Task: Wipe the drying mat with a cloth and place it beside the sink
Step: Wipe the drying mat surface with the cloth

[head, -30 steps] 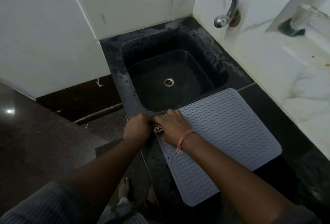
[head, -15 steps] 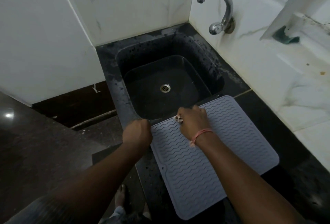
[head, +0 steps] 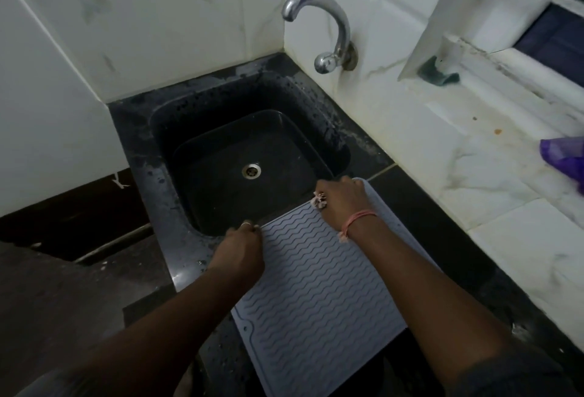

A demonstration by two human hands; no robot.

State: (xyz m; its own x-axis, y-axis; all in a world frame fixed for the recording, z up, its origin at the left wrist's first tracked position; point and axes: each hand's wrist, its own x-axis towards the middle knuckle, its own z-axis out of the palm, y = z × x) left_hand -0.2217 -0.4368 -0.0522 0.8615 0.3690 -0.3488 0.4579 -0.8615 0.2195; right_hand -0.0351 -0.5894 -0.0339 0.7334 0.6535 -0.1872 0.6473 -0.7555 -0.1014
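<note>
A grey drying mat (head: 319, 295) with a wavy ribbed surface lies flat on the black counter, its far edge along the rim of the black sink (head: 246, 159). My left hand (head: 241, 249) pinches the mat's far left corner at the sink rim. My right hand (head: 339, 200) presses on the mat's far right corner, closed around a small bunched pinkish cloth (head: 319, 200) that sticks out beside the thumb. A pink band circles my right wrist.
A chrome tap (head: 331, 33) juts from the white tiled wall over the sink. A white ledge (head: 474, 150) runs along the right wall, with a dark green scrubber (head: 437, 74) and a purple object (head: 565, 156) at the frame's right edge. Left of the sink the counter drops to a dark lower surface.
My right hand has slid with the cloth from the mat's far left corner across to its far right corner. My left hand stays at the left corner.
</note>
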